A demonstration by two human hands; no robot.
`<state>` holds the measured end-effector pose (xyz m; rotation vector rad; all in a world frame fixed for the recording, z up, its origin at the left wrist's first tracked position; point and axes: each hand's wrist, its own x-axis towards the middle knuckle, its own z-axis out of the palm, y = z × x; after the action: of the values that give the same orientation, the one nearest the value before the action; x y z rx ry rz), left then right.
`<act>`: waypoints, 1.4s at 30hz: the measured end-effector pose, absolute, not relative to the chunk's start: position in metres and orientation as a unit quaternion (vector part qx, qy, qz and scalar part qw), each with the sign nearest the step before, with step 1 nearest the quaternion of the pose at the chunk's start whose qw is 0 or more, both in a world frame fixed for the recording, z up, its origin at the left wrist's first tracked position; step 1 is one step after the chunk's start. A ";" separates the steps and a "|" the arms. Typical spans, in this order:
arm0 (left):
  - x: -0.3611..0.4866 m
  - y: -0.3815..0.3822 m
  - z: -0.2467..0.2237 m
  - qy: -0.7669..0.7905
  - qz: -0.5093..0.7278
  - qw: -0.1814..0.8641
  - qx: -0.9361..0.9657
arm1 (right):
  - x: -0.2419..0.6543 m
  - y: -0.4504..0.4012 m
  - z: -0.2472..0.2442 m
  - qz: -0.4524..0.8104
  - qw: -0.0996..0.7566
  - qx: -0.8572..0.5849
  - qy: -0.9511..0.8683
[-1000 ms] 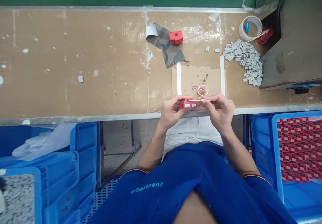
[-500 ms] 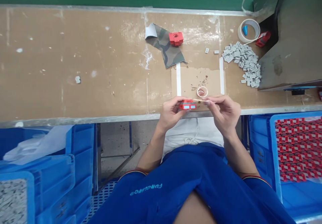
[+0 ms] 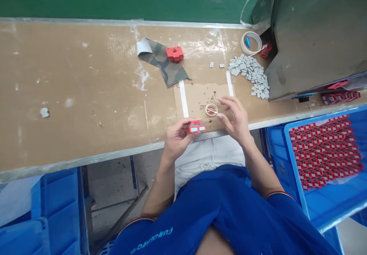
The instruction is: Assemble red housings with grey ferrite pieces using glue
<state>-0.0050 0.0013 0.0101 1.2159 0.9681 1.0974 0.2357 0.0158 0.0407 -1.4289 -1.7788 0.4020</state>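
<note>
My left hand (image 3: 178,137) is closed on a small red toy vehicle (image 3: 196,127) with grey trim and two pale window-like panels, near the table's front edge. Just right of it stands a small round cup (image 3: 211,105) with reddish-brown contents. A thin stick (image 3: 212,111) leans in the cup. My right hand (image 3: 235,120) is beside the cup with thumb and fingers spread, apparently off the stick.
A red block-shaped part (image 3: 174,54) sits on camouflage cloth (image 3: 169,73). Grey pieces (image 3: 250,71) lie piled at right, near a tape roll (image 3: 251,37) and a large dark panel (image 3: 312,41). A blue crate (image 3: 321,209) holds rows of red parts.
My right hand has gone from holding the stick beside the toy vehicle to spread fingers by the cup, where the stick now lies. The view has turned right.
</note>
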 end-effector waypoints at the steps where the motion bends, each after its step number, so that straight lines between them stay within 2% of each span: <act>1: -0.005 0.001 0.010 0.417 0.470 0.581 0.518 | 0.251 0.018 0.043 0.137 0.387 -0.583 -0.701; 3: -0.005 0.001 0.010 0.417 0.470 0.581 0.517 | 0.286 0.025 0.048 0.076 0.345 -0.635 -0.687; 6: -0.004 0.001 0.009 0.411 0.468 0.584 0.520 | 0.334 0.038 0.049 0.028 0.217 -0.695 -0.685; 10: -0.005 0.001 0.008 0.410 0.468 0.582 0.524 | 0.354 0.054 0.045 0.001 0.081 -0.695 -0.714; 15: -0.006 0.000 0.006 0.399 0.468 0.579 0.535 | 0.343 0.056 0.049 -0.062 0.008 -0.654 -0.754; 21: -0.006 0.001 0.007 0.380 0.476 0.580 0.540 | 0.321 0.051 0.050 -0.053 -0.048 -0.655 -0.752; 24: -0.005 0.001 0.007 0.381 0.479 0.570 0.548 | 0.310 0.058 0.044 -0.017 0.002 -0.663 -0.748; 29: -0.005 0.001 0.007 0.368 0.481 0.562 0.564 | 0.307 0.065 0.041 0.092 0.173 -0.649 -0.735; 34: -0.006 0.004 0.006 0.358 0.489 0.528 0.595 | 0.301 0.068 0.035 0.112 0.275 -0.630 -0.718; 38: -0.006 0.003 0.004 0.341 0.502 0.569 0.555 | 0.284 0.055 0.042 0.149 0.350 -0.623 -0.683; 42: -0.006 0.002 0.004 0.333 0.494 0.620 0.511 | 0.252 0.012 0.071 0.284 0.423 -0.591 -0.625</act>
<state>-0.0059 0.0016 0.0039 1.1744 0.7647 1.1369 0.2517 0.0122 0.0705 -1.4794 -1.5654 0.7112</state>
